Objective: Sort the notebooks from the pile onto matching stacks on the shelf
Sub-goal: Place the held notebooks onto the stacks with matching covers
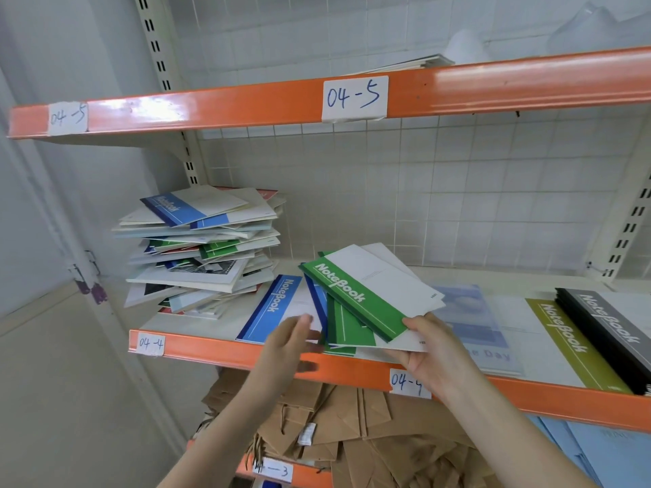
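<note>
green-spined notebook point(370, 294), white cover, "notebook" printed on the spine band; held tilted above the front of shelf 04-4 point(225, 350), with more covers fanned under it. right hand point(428, 350) grips its near corner, thumb on top, fingers curled underneath. left hand point(287, 341) sits just beside, to the left, fingers fairly straight and resting on the edge of the blue-spined notebook point(274, 308); it appears to hold nothing, though motion blur hides the fingertips.

handling note, as a judgement: the step in hand looks like placing the green item on its matching stack. best done by squaring the fanned covers first, spine bands aligned, then lowering flat so nothing slides off the orange front rail. the left hand could steady the blue one so the two colours stay apart.

green stack point(347, 329): directly under the held item, touching the blue-spined notebook at its left.

further right on the same shelf: pale blue cover point(472, 322), olive-spined notebook point(570, 343), black-spined stack point(606, 329), well apart from both hands.

far left, toward the back: unsorted pile point(200, 248), tall, askew, mixed blue, green and red spines, beyond the left hand and not touched. many items remain, so the sort seems at an early stage.
</note>
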### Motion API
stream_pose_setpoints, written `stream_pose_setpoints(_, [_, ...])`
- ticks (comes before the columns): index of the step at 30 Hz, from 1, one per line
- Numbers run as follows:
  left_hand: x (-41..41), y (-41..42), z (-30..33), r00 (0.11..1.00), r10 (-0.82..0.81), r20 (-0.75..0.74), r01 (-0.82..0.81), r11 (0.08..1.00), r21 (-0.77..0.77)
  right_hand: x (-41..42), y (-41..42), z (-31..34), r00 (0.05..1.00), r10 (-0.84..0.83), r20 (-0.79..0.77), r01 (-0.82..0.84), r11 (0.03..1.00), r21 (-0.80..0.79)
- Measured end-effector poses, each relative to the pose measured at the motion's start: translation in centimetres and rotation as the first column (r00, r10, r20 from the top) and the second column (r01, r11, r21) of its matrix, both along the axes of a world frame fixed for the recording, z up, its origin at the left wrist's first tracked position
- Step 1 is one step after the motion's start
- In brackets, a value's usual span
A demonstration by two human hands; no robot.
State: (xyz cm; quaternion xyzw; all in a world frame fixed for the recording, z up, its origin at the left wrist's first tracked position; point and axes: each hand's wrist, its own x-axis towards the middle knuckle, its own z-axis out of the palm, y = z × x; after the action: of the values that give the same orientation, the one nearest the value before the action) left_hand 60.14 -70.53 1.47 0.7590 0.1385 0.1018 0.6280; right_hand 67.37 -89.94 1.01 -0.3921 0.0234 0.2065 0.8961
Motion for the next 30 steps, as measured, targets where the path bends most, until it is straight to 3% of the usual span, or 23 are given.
stream_pose_setpoints(2, [-0.4, -2.1, 0.8, 0.995, -0.088, -0.050, 0.054, 0.877, -0.478, -0.7, 0.5, -0.2, 0.999, 0.044, 0.029, -0.044, 0.999, -0.025])
stream_pose_setpoints(4, [-0.6, -3.0, 0.8, 0.994, -0.112, -0.004, 0.084, 0.774, -0.627, -1.3, 0.7, -0.5, 0.992, 0.097, 0.082, -0.090, 0.993, -0.080])
stream_pose_setpoints(7, [-0.9, -2.8, 0.1, 0.997, -0.081, 0.005, 0.064, 0.744, -0.665, -1.7, 0.5, -0.9, 0.983, 0.119, 0.140, -0.083, 0.967, -0.242])
stream_pose_setpoints(12, [-1.4, -1.2, -1.5, 0.996, -0.034, -0.081, -0.030, 0.728, -0.685, -0.1, -0.8, -0.2, 0.963, -0.062, 0.262, 0.201, 0.815, -0.544])
stream_pose_setpoints(16, [-1.9, -0.1, -1.8, 0.998, -0.006, -0.062, -0.037, 0.749, -0.661, 0.7, -1.4, 0.7, 0.937, 0.115, 0.329, 0.192, 0.617, -0.763])
stream_pose_setpoints(21, [-2.1, 0.9, -1.5, 0.999, 0.014, -0.032, -0.032, 0.719, -0.694, 0.8, -1.1, 0.6, 0.923, 0.213, 0.322, 0.171, 0.522, -0.836])
stream_pose_setpoints(25, [-2.2, 0.7, -1.5, 0.997, -0.073, 0.025, 0.070, 0.728, -0.682, 0.5, -0.5, 0.9, 0.924, 0.237, 0.298, 0.117, 0.568, -0.815])
stream_pose_setpoints(27, [-2.0, 0.6, -1.7, 0.996, -0.082, 0.027, 0.078, 0.723, -0.686, 0.4, -0.3, 1.5, 0.915, 0.283, 0.287, 0.093, 0.544, -0.834])
stream_pose_setpoints(30, [-1.8, 0.7, -1.9, 0.996, -0.084, 0.034, 0.083, 0.714, -0.695, 0.9, -0.1, 2.0, 0.885, 0.283, 0.370, 0.198, 0.492, -0.848])
